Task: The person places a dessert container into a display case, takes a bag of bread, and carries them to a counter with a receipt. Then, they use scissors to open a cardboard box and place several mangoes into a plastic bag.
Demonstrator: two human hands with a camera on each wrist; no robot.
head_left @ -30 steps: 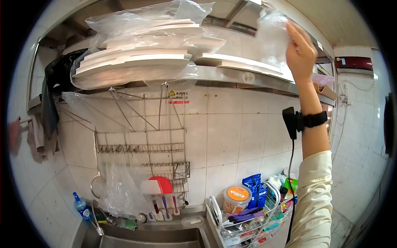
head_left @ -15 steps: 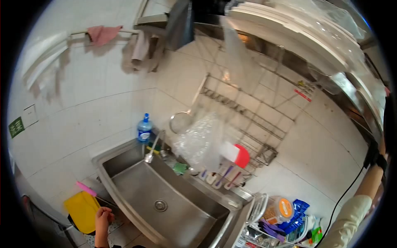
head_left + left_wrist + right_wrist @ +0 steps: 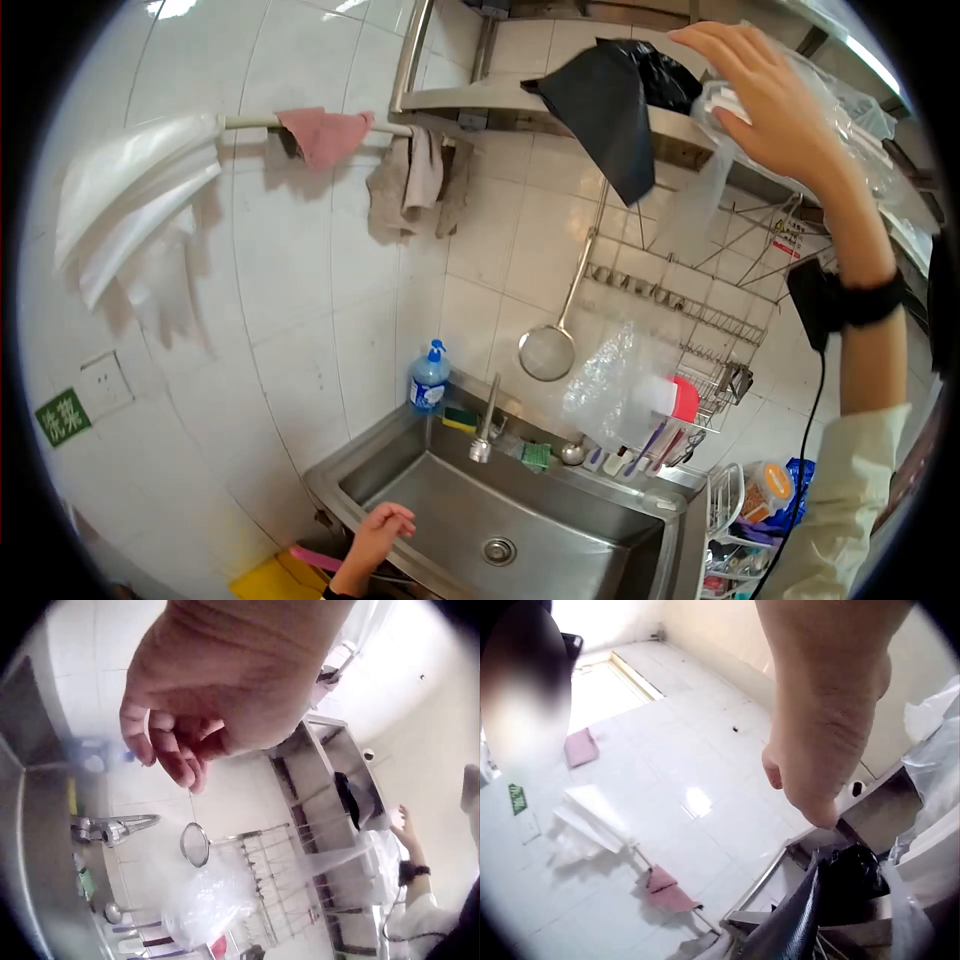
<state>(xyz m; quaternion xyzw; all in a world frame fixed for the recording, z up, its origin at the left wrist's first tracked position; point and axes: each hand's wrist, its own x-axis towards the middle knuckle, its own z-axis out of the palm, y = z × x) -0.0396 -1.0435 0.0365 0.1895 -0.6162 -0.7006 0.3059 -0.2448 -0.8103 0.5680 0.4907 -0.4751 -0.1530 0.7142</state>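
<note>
My right hand (image 3: 775, 110) is raised at the upper shelf (image 3: 465, 98), fingers extended and holding nothing visible. Beside it are a black plastic bag (image 3: 605, 115) hanging over the shelf edge and a white stack wrapped in clear plastic (image 3: 860, 135). In the right wrist view the hand (image 3: 821, 727) appears above the black bag (image 3: 847, 881); most fingers are hidden. Low over the sink's front left edge, my left hand (image 3: 378, 538) hangs with loosely bent fingers, empty. The left wrist view shows that hand (image 3: 217, 690) with nothing in its fingers.
Below is a steel sink (image 3: 440, 490) with a faucet (image 3: 484, 432) and a blue bottle (image 3: 429, 376). A strainer (image 3: 547, 353) and clear bag (image 3: 605, 395) hang by the wire rack. Cloths (image 3: 325, 137) hang on a left rail; a filled basket (image 3: 725, 500) stands right.
The head view has swung left. My right hand, earlier at clear plastic on the shelf's right part, is now near the black bag. My left hand has come into view over the sink edge.
</note>
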